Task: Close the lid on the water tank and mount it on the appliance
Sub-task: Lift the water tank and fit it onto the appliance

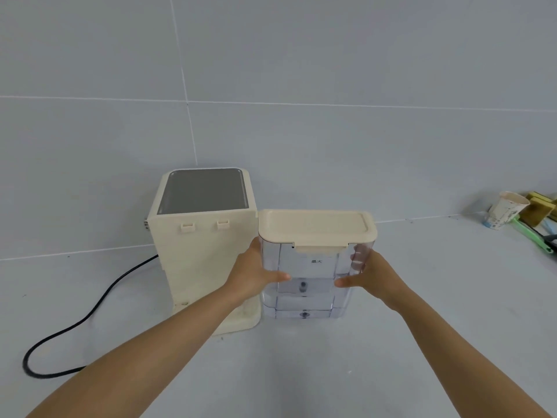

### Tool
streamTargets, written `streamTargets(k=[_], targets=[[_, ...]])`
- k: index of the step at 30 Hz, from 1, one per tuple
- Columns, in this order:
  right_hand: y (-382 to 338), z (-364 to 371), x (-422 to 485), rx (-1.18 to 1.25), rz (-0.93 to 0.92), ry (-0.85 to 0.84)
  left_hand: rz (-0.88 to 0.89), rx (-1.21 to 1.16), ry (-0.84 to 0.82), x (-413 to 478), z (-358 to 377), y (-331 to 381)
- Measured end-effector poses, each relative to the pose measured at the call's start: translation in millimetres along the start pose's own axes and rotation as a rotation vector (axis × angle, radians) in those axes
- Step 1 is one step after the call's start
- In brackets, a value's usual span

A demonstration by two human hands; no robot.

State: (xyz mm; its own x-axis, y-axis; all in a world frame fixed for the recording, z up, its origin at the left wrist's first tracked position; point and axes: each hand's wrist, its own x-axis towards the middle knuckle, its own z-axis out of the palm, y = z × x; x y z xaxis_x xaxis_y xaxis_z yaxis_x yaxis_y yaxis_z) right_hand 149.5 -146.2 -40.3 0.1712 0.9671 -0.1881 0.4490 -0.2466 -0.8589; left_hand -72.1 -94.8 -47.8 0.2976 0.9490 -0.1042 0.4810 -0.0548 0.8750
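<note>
A clear plastic water tank (307, 297) stands upright on the grey counter, just right of the cream appliance (205, 251). Its cream lid (316, 226) lies flat and closed on top. My left hand (256, 273) grips the tank's left side, thumb across the front wall. On the tank's right side sits my right hand (367, 276), fingers wrapped behind. The appliance shows its back to me, with two small hooks (205, 226) near the top and a flat base ledge (238, 321) at the bottom. The tank looks empty.
A black power cord (90, 315) loops from the appliance across the counter at the left. At the far right stand a paper cup (506, 212), yellow sponges (539, 206) and a green-handled tool (533, 236). Grey tiled wall rises behind.
</note>
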Motion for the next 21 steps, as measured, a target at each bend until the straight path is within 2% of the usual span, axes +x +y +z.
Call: streamTargets(k=[9,13,21], targets=[[-35,38,12,-0.019,-0.007,-0.06,-0.022,0.013,0.073,-22,-58,-12],[-57,64,22,-0.066,-0.068,-0.103,-0.035,-0.002,0.134,-31,-88,-19],[-86,98,38,-0.02,-0.108,-0.174,-0.081,-0.02,0.212,-36,-125,-28]])
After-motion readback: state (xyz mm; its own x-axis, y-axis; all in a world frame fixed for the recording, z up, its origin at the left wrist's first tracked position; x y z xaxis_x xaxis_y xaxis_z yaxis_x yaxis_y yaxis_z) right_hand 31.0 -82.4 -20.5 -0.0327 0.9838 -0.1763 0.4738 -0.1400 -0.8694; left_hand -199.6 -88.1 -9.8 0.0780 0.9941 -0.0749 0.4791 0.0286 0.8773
